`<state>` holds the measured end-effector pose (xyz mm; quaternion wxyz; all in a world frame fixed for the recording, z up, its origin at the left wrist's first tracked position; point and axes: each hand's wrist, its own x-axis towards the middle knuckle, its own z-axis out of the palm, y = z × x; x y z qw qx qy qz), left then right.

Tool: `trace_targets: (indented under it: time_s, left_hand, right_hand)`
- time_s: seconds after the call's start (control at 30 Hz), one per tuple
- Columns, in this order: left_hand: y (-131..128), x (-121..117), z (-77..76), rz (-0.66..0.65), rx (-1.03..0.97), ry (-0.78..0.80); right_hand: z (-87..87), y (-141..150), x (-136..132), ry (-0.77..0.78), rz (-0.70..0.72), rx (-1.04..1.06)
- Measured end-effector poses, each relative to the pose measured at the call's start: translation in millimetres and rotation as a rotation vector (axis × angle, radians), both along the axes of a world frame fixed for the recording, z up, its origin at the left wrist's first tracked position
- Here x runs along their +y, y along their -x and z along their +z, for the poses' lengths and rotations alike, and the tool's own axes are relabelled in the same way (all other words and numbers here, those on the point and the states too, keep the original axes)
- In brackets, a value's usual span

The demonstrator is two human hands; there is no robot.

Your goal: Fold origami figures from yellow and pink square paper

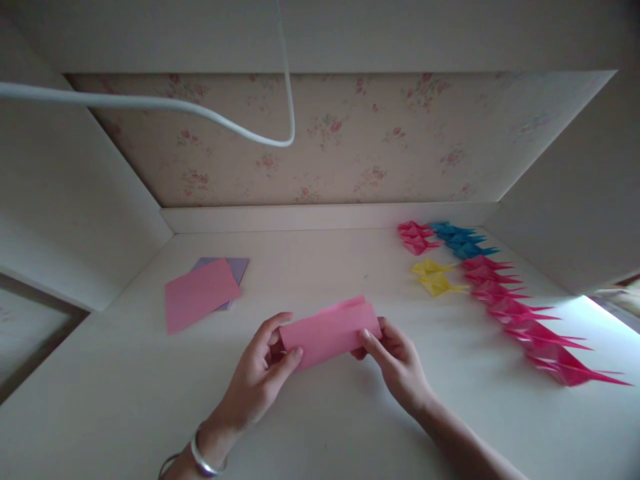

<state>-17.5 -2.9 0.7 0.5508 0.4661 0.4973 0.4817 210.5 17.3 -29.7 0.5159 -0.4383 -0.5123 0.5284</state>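
Note:
A pink sheet of origami paper (pixel 333 333), folded over into a long rectangle, is held up above the white table between both hands. Its upper edges do not quite line up near the right end. My left hand (pixel 265 370) pinches the left end, thumb on the front face and fingers behind. At the right end, my right hand (pixel 393 360) grips the paper the same way, with the fingers partly hidden behind it. A bracelet circles the left wrist.
Flat pink paper (pixel 200 293) lies over purple paper (pixel 239 268) at the left. Folded paper cranes stand at the right: pink (pixel 560 363), blue (pixel 467 250) and yellow (pixel 436 285). A white cable (pixel 200 110) hangs above the table (pixel 310 427), before a floral back panel (pixel 350 147).

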Motion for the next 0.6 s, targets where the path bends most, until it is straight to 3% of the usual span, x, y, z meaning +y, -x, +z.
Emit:
trace_targets:
  time_s: [0.07, 0.33, 0.6]
  left_hand:
    - [-1.3, -2.0, 0.7, -0.011, 0.042, 0.004]
    - [4.9, 0.2, 2.7, -0.280, 0.304, 0.012]
    - [1.1, -1.5, 1.7, -0.356, 0.236, 0.012]
  right_hand:
    - [0.2, 1.9, 1.1, 0.011, -0.034, 0.041]
    - [1.3, 7.2, 2.6, 0.008, -0.066, 0.088]
    - [1.7, 7.2, -0.8, 0.061, -0.015, 0.024]
